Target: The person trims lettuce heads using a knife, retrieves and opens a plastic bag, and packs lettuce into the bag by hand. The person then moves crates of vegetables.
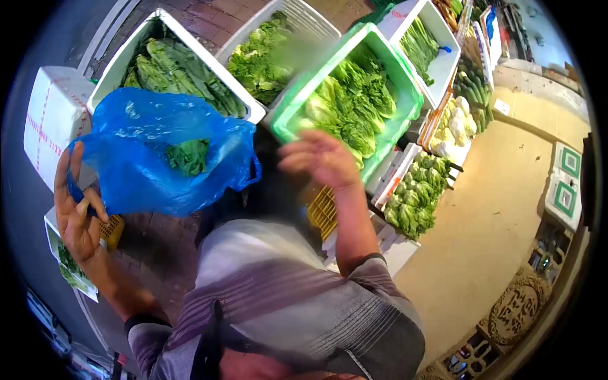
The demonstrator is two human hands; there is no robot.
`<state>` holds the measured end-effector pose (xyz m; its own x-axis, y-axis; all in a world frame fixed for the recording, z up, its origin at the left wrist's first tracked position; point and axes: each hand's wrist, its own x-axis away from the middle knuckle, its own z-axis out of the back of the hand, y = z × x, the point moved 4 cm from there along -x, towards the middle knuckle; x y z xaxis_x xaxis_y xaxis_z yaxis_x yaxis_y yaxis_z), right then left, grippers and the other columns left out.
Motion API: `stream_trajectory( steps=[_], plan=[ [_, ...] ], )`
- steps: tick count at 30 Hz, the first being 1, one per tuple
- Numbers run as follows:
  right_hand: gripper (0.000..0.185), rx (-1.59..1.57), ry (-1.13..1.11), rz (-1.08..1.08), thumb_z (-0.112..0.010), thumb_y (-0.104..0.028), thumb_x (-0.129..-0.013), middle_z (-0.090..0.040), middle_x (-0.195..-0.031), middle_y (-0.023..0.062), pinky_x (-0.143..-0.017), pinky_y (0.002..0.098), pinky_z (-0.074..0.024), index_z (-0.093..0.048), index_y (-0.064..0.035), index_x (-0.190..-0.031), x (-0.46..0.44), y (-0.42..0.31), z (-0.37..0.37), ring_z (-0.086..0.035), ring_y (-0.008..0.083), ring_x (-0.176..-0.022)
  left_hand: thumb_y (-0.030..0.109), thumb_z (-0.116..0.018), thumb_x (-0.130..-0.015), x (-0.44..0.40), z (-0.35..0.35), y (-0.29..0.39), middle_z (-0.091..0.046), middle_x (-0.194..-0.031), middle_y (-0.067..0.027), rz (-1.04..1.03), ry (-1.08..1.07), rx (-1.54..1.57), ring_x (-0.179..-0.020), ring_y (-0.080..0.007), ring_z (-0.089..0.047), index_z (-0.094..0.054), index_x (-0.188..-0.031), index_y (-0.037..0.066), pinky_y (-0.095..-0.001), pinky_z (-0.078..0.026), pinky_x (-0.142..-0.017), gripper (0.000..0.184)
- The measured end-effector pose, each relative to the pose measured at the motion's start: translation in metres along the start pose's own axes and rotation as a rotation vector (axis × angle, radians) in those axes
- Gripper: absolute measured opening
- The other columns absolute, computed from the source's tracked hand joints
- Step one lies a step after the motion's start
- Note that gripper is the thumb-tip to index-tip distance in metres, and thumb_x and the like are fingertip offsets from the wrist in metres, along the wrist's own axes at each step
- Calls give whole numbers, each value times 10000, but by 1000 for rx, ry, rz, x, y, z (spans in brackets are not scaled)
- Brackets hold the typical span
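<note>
My left hand [81,206] is closed on the handle of a blue plastic bag [136,183], whose loop passes around its fingers. The bag hangs with its mouth spread, and a bunch of leafy greens [187,156] shows in it. My right hand [322,158] is apart from the bag, its fingers loosely extended and somewhat blurred, with nothing visible in them. It is just in front of a foam box [415,104] lined with green plastic and filled with lettuce [354,104].
Behind the bag stands a white foam box [250,114] of long green vegetables. Another white box [320,22] holds leafy greens. To the right are a box of scallion-like stalks [418,47], small green heads [415,196] and white vegetables [453,130]. A closed foam box [57,120] is at left.
</note>
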<state>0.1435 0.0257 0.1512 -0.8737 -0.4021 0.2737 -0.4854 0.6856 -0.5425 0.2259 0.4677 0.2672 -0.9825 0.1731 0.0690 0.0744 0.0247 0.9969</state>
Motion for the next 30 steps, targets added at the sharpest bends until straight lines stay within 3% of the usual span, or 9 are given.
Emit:
stream_trajectory(
  steps=[3,6,9,16,19,22,23,26,30],
  plan=[
    [587,552,1011,130,-724,-220,-883,-598,-1250,249,-938,406,-516,-482,28,-1357,92,-42,192,-634,334,-1103,166,-585,-901,-14,-16,-1,-261,-1586,-214,68,-16,-62,-572,-54,-549,-232,-1528,-8,-147,-469,-614,741],
    [855,1200,1293,-20,-804,-319,-792,-557,-1321,278,-1018,414,-452,-393,102,-1412,157,-58,302,-553,371,-1227,192,-596,-913,-26,-42,-5,-271,-1580,-218,98,62,-145,-556,-39,-524,-247,-1522,-16,-138,-436,-522,732],
    [972,1604,1094,-204,-832,-375,-741,-526,-1351,307,-1055,409,-417,-352,114,-1430,161,-65,341,-525,390,-1261,195,-604,-910,-36,-50,-8,-281,-1575,-221,125,41,-217,-542,-38,-508,-245,-1520,-22,-138,-425,-497,740],
    [1015,1556,842,-534,-833,-448,-700,-529,-1326,334,-1038,424,-429,-369,114,-1407,148,-52,394,-537,409,-1241,159,-589,-912,-48,-75,-3,-273,-1574,-228,171,91,-242,-539,-54,-498,-239,-1516,-39,-150,-426,-481,725],
    [917,1613,895,-377,-827,-467,-695,-588,-1218,321,-978,446,-461,-461,86,-1328,154,-48,404,-577,436,-1140,149,-582,-916,-48,-80,-2,-267,-1577,-228,175,97,-236,-549,-56,-500,-235,-1517,-40,-152,-427,-479,719],
    [794,1737,815,-577,-825,-472,-686,-611,-1080,303,-903,474,-478,-529,59,-1196,141,-63,381,-591,457,-1018,147,-579,-919,-50,-79,-1,-258,-1581,-228,167,96,-251,-553,-55,-500,-232,-1518,-40,-154,-428,-483,718],
    [696,1825,792,-459,-824,-463,-689,-600,-985,283,-842,492,-483,-535,46,-1064,139,-62,377,-584,462,-938,148,-579,-920,-50,-80,-1,-255,-1582,-227,162,95,-254,-553,-54,-499,-231,-1519,-40,-155,-429,-484,717],
    [675,1787,789,-246,-827,-436,-690,-611,-945,280,-821,484,-483,-544,71,-1035,137,-58,371,-604,440,-902,162,-588,-922,-53,-79,-2,-253,-1584,-226,172,112,-282,-565,-46,-502,-231,-1518,-40,-152,-429,-493,724],
    [605,1677,741,-472,-819,-436,-702,-621,-932,249,-803,489,-498,-525,6,-993,138,-67,381,-606,444,-879,155,-613,-918,-56,-81,-1,-278,-1575,-221,161,100,-229,-567,-78,-571,-263,-1515,-25,-161,-496,-521,715]
  ],
)
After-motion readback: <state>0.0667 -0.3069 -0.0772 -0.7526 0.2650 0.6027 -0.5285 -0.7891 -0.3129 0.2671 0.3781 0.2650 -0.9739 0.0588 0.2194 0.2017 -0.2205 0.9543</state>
